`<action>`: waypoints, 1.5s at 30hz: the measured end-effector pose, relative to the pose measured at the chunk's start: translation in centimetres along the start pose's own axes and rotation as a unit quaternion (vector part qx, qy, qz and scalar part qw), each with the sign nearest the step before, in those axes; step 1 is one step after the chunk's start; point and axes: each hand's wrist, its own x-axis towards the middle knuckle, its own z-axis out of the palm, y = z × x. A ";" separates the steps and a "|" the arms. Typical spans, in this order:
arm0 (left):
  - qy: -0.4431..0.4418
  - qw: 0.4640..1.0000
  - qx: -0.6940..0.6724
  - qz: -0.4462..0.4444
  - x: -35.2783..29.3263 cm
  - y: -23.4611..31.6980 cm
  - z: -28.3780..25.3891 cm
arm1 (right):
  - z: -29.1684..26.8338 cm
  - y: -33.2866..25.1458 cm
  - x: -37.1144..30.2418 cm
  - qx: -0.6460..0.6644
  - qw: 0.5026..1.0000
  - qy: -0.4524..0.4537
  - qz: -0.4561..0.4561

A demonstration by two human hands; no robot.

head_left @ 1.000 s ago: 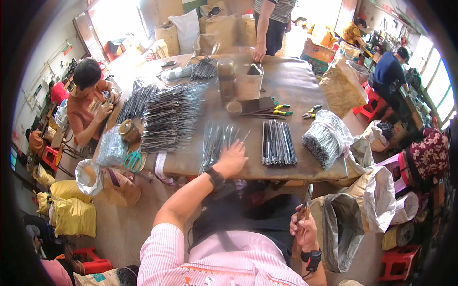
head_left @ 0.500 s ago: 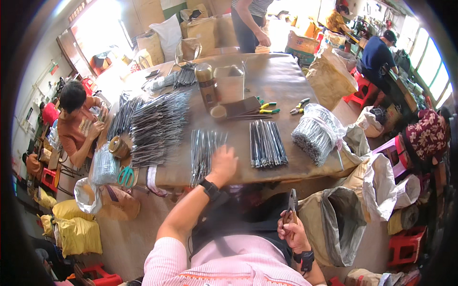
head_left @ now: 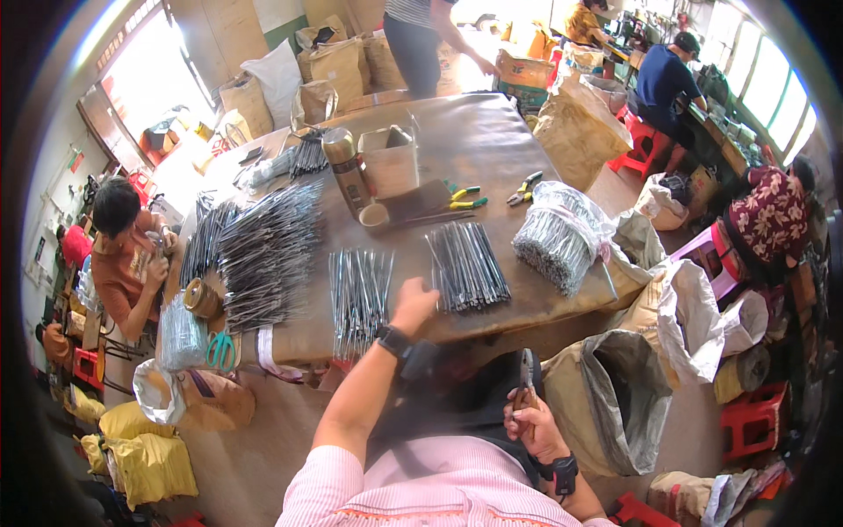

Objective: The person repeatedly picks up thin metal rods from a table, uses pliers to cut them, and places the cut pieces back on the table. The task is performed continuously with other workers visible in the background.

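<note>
Two flat groups of thin dark metal rods lie side by side before me, a left group (head_left: 360, 299) and a right group (head_left: 470, 263). Between their near ends is my left hand (head_left: 414, 305), its fingers drawn together beside the right group's lower left edge. Whatever the fingertips hold, if anything, is too small to make out. My right hand (head_left: 536, 429) is closed round a pair of pliers (head_left: 527, 378), held jaws up over my lap, off the table edge. A large heap of similar rods (head_left: 272, 250) lies farther left.
On the brown table (head_left: 479, 132) are a plastic-wrapped rod bundle (head_left: 562, 237), yellow-handled pliers (head_left: 468, 199), an open box (head_left: 389, 162) and teal scissors (head_left: 221, 350). An open sack (head_left: 623, 404) stands by my right side. A co-worker (head_left: 127, 255) sits at the left.
My left hand has moved off the left rod group to the right group's edge, its fingers drawing together. The right hand keeps the pliers. The whole view has shifted slightly.
</note>
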 end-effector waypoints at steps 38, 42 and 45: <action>-0.164 0.812 -0.520 -0.208 -15.0 -1.2 -7.8 | -8.5 -16.1 12.5 -0.600 0.609 0.463 -0.236; -0.158 0.814 -0.519 -0.209 -15.2 -1.7 -8.3 | -10.0 -15.5 13.3 -0.448 0.734 0.446 -0.248; -0.177 0.819 -0.511 -0.190 -15.2 -0.6 -8.0 | -9.3 -15.3 13.8 -0.417 0.765 0.392 -0.296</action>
